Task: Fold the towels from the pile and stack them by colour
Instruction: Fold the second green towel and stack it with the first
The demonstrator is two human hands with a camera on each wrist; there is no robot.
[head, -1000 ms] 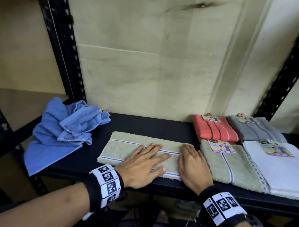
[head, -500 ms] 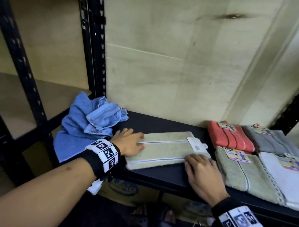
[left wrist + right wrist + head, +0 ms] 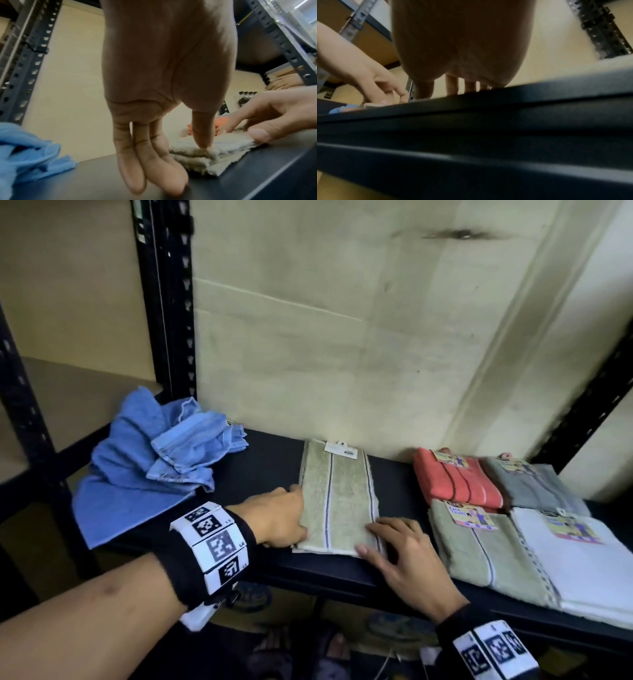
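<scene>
- Two hands are seen in the head view at the folded olive-green towel (image 3: 337,501), which lies on the black shelf (image 3: 267,470) with its long axis running from the front edge toward the wall, paper tag at the far end. The left hand (image 3: 274,517) is set against the towel's left edge, and the right hand (image 3: 407,556) is spread flat over its near right corner. The matching green stack (image 3: 479,556) lies just to the right, so the right hand is judged the nearer one for the transfer. The crumpled blue towels (image 3: 150,463) remain unfolded at the left.
- One detail is added by the left wrist view: the left hand (image 3: 164,94) has straight fingers (image 3: 135,169) reaching down to the shelf beside the folded edge, while the thumb presses on top of the olive-green towel (image 3: 214,157). Nothing is clasped.
- Little is shown in the right wrist view beyond the shelf's front edge (image 3: 488,121); the right hand (image 3: 462,47) is seen with fingers extended and uncurled, and the towel is hidden behind the edge.
</scene>
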